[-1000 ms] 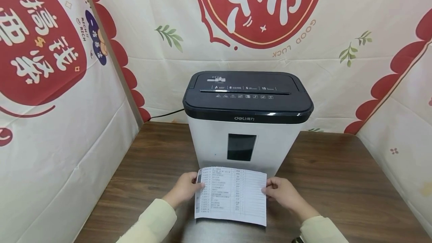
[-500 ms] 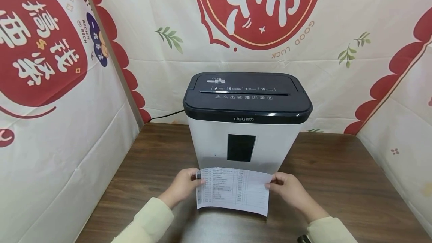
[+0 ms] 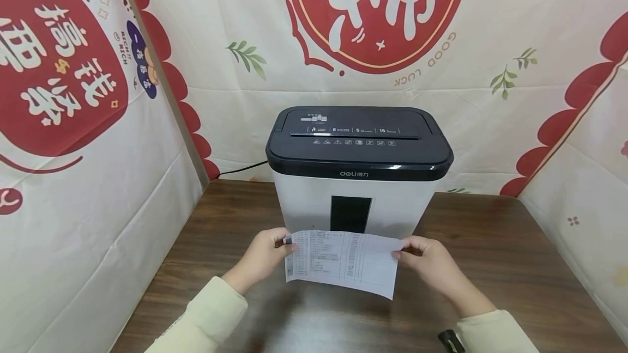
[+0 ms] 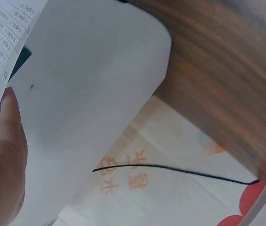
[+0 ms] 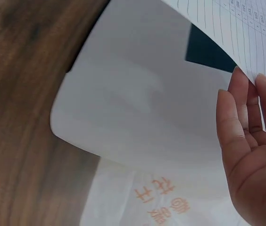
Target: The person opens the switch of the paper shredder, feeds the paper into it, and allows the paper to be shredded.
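Note:
A printed sheet of paper (image 3: 343,260) with a table of small text spans the space between both hands, in front of a paper shredder (image 3: 309,200). My left hand (image 3: 265,255) pinches its left edge near the upper corner, thumb on the printed side. At the upper right corner my right hand (image 3: 429,263) pinches the sheet between thumb and fingers. The paper bows slightly, its lower edge hanging above the table. In the right wrist view the sheet (image 5: 236,28) overlaps the shredder's dark window (image 5: 208,49). The shredder has a black lid (image 3: 363,151) with a narrow feed slot (image 3: 355,135).
The shredder stands on a dark wooden table (image 3: 230,206) near its back edge. A thin black cable (image 3: 242,168) runs left from it. Printed cloth (image 3: 221,102) hangs behind and along both sides. A dark band (image 3: 450,341) circles the right wrist.
Both hands have lifted the sheet upward, and the right hand has shifted somewhat to the right. The sheet appears more tilted and shorter, now overlapping the bottom of the shredder's window.

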`<state>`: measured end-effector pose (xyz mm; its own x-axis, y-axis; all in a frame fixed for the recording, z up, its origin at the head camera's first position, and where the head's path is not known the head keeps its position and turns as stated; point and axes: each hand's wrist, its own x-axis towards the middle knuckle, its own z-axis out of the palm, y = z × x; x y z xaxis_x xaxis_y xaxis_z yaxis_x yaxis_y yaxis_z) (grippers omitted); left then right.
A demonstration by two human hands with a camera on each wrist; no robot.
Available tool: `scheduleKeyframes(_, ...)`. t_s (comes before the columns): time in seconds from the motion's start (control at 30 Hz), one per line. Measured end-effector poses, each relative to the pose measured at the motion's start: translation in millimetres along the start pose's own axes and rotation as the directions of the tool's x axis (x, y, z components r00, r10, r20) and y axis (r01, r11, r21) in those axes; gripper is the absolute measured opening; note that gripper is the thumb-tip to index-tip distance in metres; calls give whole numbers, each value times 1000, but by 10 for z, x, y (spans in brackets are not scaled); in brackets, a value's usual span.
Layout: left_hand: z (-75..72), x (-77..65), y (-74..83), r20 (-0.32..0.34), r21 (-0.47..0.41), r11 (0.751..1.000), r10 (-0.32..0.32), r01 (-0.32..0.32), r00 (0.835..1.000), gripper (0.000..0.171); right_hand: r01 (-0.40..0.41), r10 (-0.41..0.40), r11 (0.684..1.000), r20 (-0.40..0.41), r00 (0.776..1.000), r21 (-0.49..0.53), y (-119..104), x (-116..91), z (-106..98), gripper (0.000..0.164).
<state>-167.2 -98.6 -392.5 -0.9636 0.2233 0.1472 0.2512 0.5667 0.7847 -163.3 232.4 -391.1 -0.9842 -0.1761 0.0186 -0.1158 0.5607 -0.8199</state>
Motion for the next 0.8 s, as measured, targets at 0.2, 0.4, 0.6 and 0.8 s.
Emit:
scheduleKeyframes(0.2, -77, 20, 127, -17, 14, 1000, 12, -11, 1000, 20, 13, -13, 1000, -16, 1000, -15, -114, -8, -102, 7)
scheduleKeyframes(0.4, -166, 29, 277, -31, 5, 1000, 25, -25, 999, 19, 64, -69, 995, -62, 996, -79, -275, -34, -250, 5)
scheduleKeyframes(0.6, -329, 44, 524, -47, 13, 997, 74, -73, 996, 16, 159, -173, 980, -124, 977, -119, -489, -61, -461, 5)
scheduleKeyframes(0.8, -487, 80, 730, -63, 18, 993, 115, -114, 991, 13, 262, -287, 951, -161, 944, -164, -649, -59, -613, 7)
